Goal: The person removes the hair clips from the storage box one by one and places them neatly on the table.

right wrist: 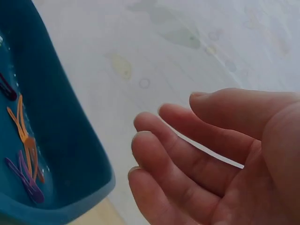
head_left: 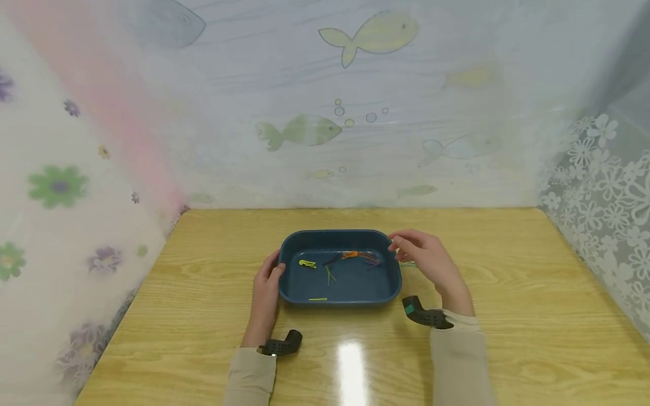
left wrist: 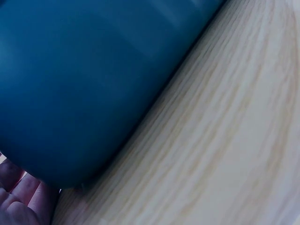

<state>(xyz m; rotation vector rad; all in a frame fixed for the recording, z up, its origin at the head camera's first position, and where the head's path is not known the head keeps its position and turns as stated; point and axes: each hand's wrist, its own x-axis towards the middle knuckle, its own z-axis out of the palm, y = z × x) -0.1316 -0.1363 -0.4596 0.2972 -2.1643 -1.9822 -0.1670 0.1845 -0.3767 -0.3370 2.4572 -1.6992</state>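
A dark blue rectangular basin (head_left: 345, 296) with rounded corners stands on the table, holding several small, thin, looped pieces. I see a yellow piece (head_left: 307, 264), a green piece (head_left: 329, 276) and an orange piece (right wrist: 27, 139), with a purple piece (right wrist: 26, 180) close by; their exact kind is unclear. My left hand (head_left: 266, 285) grips the basin's left end, thumb at the rim and fingers along the outside. Beside the right rim is my right hand (head_left: 424, 256); in the right wrist view its fingers are loosely bent, hold nothing and stay apart from the basin.
A pale green strand (head_left: 408, 264) shows just outside the basin's right end, partly behind the right hand. The wooden table (head_left: 203, 316) meets a fish-printed curtain (head_left: 355, 169) at the back, with flower-patterned sheets on both sides.
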